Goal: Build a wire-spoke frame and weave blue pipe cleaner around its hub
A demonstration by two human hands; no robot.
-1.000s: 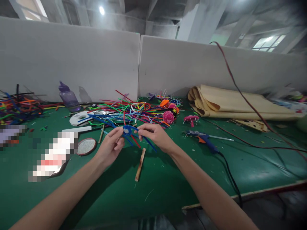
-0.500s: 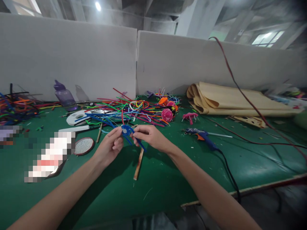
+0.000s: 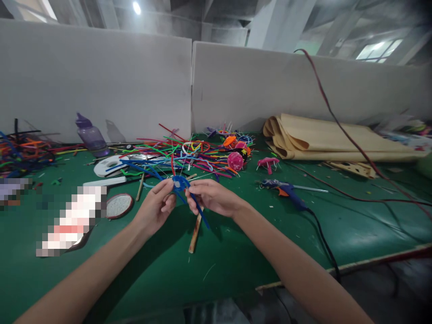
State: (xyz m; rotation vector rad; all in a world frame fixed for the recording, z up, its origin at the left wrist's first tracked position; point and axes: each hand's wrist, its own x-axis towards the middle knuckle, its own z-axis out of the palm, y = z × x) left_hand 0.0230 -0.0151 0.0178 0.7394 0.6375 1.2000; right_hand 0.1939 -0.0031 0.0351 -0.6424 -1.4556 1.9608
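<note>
Fingers [image 3: 166, 185] of left hand [image 3: 158, 202] and right hand [image 3: 214, 197] pinch a blue coil [image 3: 180, 181]; the table [image 3: 162, 274] offers room at six o'clock, edge [image 3: 367, 263] at four.

The glue gun [image 3: 293, 199] lies on the table [image 3: 236, 270], right of the right hand [image 3: 214, 196].

The table [image 3: 236, 279] is smooth, glossy. The blue piece [image 3: 182, 182] at eight o'clock looks matt; the bottle [image 3: 92, 138] at nine is translucent plastic, the paper [image 3: 337, 137] at three matt, the gun [image 3: 293, 197] at four plastic, the stick [image 3: 195, 235] at six dull wood.
</note>
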